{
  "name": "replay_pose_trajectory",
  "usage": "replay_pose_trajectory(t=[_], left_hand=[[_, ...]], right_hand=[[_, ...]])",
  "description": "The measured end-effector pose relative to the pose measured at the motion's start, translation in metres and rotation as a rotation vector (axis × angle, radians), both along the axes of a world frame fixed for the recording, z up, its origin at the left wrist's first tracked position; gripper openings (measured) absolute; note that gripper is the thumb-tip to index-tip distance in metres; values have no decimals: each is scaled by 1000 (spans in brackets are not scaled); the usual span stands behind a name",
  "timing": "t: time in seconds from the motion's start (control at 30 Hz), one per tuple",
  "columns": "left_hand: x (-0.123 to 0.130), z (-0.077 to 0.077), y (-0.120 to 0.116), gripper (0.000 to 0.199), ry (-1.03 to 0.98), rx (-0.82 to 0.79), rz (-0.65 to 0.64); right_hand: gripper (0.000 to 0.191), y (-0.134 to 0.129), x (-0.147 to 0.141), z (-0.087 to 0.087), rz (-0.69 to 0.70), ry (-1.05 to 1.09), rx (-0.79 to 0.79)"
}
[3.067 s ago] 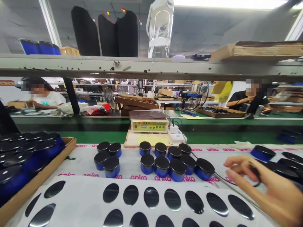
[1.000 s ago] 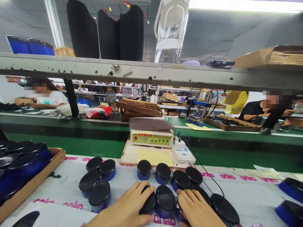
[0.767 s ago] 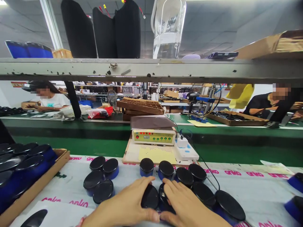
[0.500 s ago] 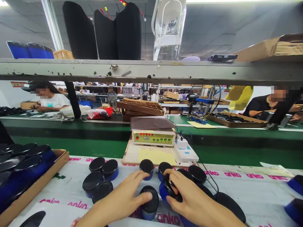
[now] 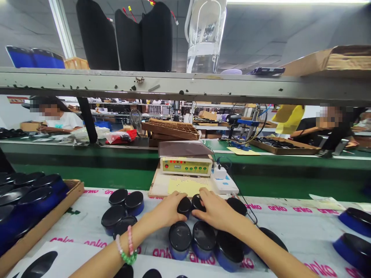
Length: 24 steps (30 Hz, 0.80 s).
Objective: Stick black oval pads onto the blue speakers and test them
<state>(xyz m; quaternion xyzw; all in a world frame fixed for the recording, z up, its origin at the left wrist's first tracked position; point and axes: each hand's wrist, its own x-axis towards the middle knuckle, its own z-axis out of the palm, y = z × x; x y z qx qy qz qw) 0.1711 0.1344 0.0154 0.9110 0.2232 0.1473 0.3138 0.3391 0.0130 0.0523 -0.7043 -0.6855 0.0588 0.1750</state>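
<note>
- Now, left hand (image 5: 165,210) touches a black-lidded blue jar (image 5: 184,206) at lower center; firmness of grip unclear.
- Right hand (image 5: 216,211) curls over the neighboring jar (image 5: 197,202); whether clenched, cannot tell.

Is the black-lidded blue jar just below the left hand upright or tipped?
Upright: the blue jar stands on its base on the printed sheet, black lid on top, just below the left hand.

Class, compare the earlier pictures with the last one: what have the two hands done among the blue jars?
Both hands have slid forward, letting go of the near jars: the left hand and right hand now rest on two far-row jars. The four-jar group stayed put.
</note>
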Motion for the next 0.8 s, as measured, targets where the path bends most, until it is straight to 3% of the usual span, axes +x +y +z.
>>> replay_pose_trajectory(t=[0.1, 0.17, 0.23, 0.33, 0.43, 0.5, 0.57, 0.73, 0.8], left_hand=[[-7, 4, -3, 74, -28, -19, 13], [-12, 12, -8, 76, -78, -18, 32], [-16, 25, -16, 78, -139, -6, 42], [-16, 48, -33, 85, -238, -27, -8], [-13, 64, -51, 81, -357, -74, -75], [-12, 67, -59, 78, -387, -72, -62], [-12, 65, -65, 74, -381, -62, -29], [-19, 56, -70, 73, -380, -1, 6], [-25, 55, -66, 72, -341, 69, 42]], right_hand=[[19, 15, 7, -3, 20, 69, 15], [15, 15, 7, 6, 22, 134, 82], [15, 9, 3, 21, 35, 220, 149], [32, -7, -10, 40, 103, 347, 181], [27, -18, -24, 46, 126, 572, 194], [18, -19, -29, 43, 91, 753, 206], [21, -18, -32, 36, 64, 846, 216], [31, -13, -44, 23, 79, 913, 269], [27, -9, -48, 24, 90, 812, 270]])
